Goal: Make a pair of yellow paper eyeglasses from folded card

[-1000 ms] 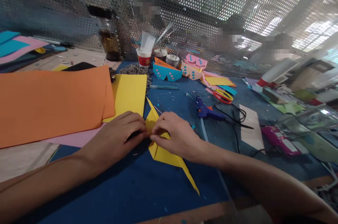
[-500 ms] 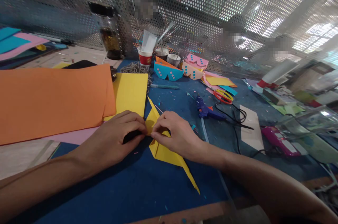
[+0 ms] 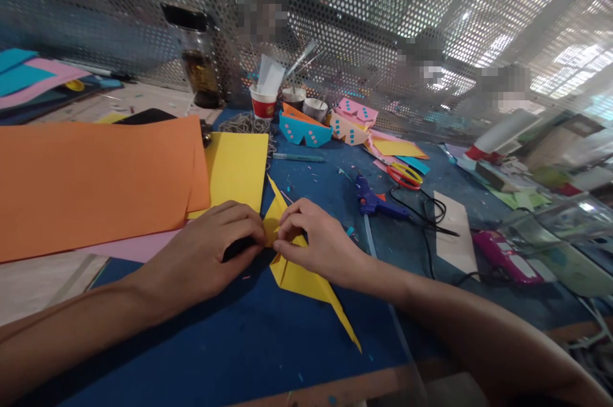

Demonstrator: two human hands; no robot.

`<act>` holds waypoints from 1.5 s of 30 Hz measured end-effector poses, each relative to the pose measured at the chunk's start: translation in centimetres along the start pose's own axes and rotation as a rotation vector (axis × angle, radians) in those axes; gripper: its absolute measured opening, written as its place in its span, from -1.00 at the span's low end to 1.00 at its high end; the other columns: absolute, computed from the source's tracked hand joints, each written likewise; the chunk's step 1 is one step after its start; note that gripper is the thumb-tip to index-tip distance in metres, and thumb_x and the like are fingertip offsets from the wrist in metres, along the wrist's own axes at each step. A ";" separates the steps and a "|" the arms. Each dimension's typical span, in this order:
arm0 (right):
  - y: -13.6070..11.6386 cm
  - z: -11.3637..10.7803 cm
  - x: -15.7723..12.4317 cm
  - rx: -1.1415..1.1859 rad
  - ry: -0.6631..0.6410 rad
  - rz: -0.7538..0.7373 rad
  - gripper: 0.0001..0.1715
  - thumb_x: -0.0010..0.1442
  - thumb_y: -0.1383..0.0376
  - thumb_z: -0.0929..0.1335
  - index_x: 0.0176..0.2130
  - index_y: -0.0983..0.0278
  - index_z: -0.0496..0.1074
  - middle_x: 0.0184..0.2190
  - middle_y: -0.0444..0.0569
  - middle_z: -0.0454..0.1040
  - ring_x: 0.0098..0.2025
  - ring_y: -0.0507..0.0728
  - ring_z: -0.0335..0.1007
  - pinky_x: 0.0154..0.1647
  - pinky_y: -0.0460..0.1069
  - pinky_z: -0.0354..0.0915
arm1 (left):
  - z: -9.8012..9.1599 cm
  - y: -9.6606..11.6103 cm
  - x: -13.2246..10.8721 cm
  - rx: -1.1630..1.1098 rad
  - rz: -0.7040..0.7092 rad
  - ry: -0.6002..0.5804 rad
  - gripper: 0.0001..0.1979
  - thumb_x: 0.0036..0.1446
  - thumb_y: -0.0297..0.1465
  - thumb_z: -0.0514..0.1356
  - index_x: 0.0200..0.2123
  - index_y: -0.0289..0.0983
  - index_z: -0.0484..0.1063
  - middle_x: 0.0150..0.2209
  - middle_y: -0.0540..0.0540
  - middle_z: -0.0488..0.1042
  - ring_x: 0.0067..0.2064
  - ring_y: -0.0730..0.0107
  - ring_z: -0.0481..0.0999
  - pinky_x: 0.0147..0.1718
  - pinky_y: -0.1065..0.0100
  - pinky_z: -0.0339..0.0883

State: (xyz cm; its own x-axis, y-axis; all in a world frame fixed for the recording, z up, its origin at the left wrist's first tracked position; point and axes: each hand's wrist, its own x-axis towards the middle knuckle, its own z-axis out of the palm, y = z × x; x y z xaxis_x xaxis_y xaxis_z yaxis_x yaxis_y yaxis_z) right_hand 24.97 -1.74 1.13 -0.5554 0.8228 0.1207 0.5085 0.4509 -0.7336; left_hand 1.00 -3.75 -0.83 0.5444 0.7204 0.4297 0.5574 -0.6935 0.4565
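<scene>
A folded piece of yellow paper [image 3: 301, 279] lies at the middle of the blue table, one long narrow point reaching toward the front edge and another toward the back. My left hand [image 3: 232, 244] pinches its left side, thumb and fingers curled together. From the right, my right hand [image 3: 316, 238] grips the same paper near its middle between thumb and fingertips. The fingers cover part of the folds between both hands. Just behind my left hand are a flat yellow sheet [image 3: 237, 167] and orange sheets [image 3: 96, 186].
A blue glue gun [image 3: 376, 199] with a black cord and scissors [image 3: 405, 175] lie to the right. Paper masks [image 3: 304, 129], a red-and-white cup [image 3: 263, 103] and a jar [image 3: 201, 65] stand behind. A magenta device [image 3: 507, 257] is farther right.
Almost nothing differs. Both hands stay on the yellow paper; the right hand's fingers have shifted very slightly.
</scene>
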 end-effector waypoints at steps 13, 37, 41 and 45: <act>-0.3 -0.1 0.2 0.012 -0.015 0.034 -0.82 0.26 0.43 0.53 -0.34 0.25 0.53 -0.08 -0.06 0.54 -0.10 0.08 0.50 0.00 0.03 0.42 | -0.7 0.4 -0.5 0.211 0.243 0.112 -0.73 0.41 -0.52 0.13 -0.05 -0.15 0.62 -0.11 -0.08 0.75 -0.08 0.18 0.70 -0.07 0.15 0.54; -0.3 0.0 0.3 -0.005 -0.012 0.041 -0.82 0.31 0.38 0.53 -0.34 0.26 0.55 -0.08 -0.05 0.53 -0.12 0.07 0.49 0.00 0.03 0.41 | -0.5 0.6 -1.5 0.445 0.381 0.077 -0.67 0.40 -0.54 0.08 -0.05 -0.23 0.65 -0.19 -0.16 0.74 -0.15 0.05 0.67 -0.20 0.07 0.56; -0.3 0.0 0.3 -0.010 -0.010 0.038 -0.82 0.30 0.39 0.54 -0.35 0.26 0.54 -0.08 -0.05 0.53 -0.12 0.07 0.49 -0.01 0.03 0.41 | -0.4 0.6 -1.5 0.421 0.378 0.088 -0.69 0.43 -0.49 0.09 -0.03 -0.21 0.66 -0.20 -0.16 0.73 -0.19 0.05 0.66 -0.23 0.07 0.53; -0.4 0.0 0.3 -0.020 -0.010 0.041 -0.81 0.30 0.39 0.54 -0.35 0.26 0.53 -0.08 -0.06 0.54 -0.13 0.06 0.49 -0.01 0.03 0.40 | -0.3 0.7 -1.3 0.446 0.394 0.090 -0.68 0.47 -0.49 0.06 -0.07 -0.26 0.65 -0.22 -0.18 0.72 -0.21 0.08 0.65 -0.24 0.09 0.52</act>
State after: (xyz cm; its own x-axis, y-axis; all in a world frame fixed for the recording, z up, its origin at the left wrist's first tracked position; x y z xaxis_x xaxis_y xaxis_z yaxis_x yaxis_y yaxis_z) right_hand 24.57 -1.72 1.46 -0.5406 0.8371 0.0839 0.5439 0.4239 -0.7243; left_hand 0.48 -5.23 -0.80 0.7191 0.3928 0.5732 0.5443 -0.8312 -0.1133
